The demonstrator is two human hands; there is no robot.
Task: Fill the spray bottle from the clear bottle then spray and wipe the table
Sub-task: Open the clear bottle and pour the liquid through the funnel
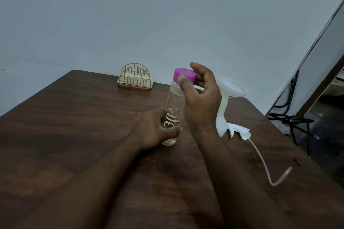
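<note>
Standing on tabletop [74,126]: clear bottle [174,109], left hand [154,130] gripping base, right hand [200,95] pinching purple cap [184,76].

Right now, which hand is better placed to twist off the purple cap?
The right hand: it pinches the cap from above, while the left hand grips the bottle low down, steadying it on the table.

Only one view, a wide-angle worn on the head: the table [74,135] is looked down on from its near side, close up, and the wall [167,15] behind is faced.
</note>
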